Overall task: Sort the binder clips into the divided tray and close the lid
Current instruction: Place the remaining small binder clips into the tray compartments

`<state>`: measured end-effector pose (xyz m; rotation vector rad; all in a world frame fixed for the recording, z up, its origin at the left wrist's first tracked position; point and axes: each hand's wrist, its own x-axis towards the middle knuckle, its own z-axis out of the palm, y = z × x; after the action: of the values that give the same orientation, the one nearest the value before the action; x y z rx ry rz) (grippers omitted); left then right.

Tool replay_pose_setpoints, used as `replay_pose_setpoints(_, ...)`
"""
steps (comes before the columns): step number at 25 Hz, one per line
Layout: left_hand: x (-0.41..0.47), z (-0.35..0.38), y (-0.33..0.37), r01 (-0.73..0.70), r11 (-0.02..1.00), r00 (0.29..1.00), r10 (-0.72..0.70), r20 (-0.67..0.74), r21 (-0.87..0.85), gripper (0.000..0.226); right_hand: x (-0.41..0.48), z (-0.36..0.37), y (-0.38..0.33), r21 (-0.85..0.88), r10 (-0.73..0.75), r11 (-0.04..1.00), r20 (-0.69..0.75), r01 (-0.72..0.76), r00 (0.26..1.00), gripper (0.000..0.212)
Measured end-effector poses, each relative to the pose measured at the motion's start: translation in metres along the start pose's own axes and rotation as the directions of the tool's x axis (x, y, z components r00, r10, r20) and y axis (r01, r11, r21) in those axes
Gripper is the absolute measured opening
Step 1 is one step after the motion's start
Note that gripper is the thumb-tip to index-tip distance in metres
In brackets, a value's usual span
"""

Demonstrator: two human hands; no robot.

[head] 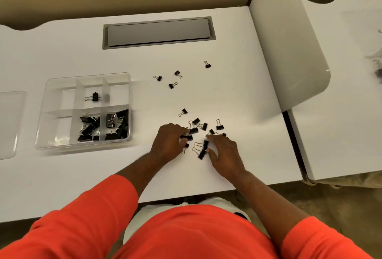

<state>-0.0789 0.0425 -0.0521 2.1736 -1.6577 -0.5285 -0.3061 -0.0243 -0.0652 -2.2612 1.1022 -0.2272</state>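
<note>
— Where are your hands?

— Both are down on the white desk [62, 176] in the loose pile of clips [201, 127]. Your left hand [168, 142] curls its fingers onto a clip [189, 137]; whether it's gripped, I cannot tell. Your right hand [224, 153] lies spread, fingertips touching two clips [203, 149].

— And the tray?

— The clear tray [41, 134] sits to your left, clips in three compartments. Its lid [10, 124] lies off, further left. Four small clips [171, 79] lie scattered farther back.

Bright orange top with 2 pushed-up sleeves [99, 213], forearms bare.
</note>
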Motion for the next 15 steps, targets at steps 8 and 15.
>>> replay_pose_setpoints(8, 0.009, 0.006, 0.009, -0.025, 0.992, 0.998, 0.018, 0.052, 0.127, 0.034, 0.032, -0.005, -0.013, -0.015, -0.066, 0.998, -0.016, 0.065, 0.998, 0.042)
replay_pose_setpoints(15, 0.010, -0.001, 0.006, -0.052, 0.992, 0.999, 0.052, 0.006, 0.116, 0.026, 0.059, -0.005, -0.018, -0.072, -0.127, 0.989, 0.021, 0.128, 0.992, 0.041)
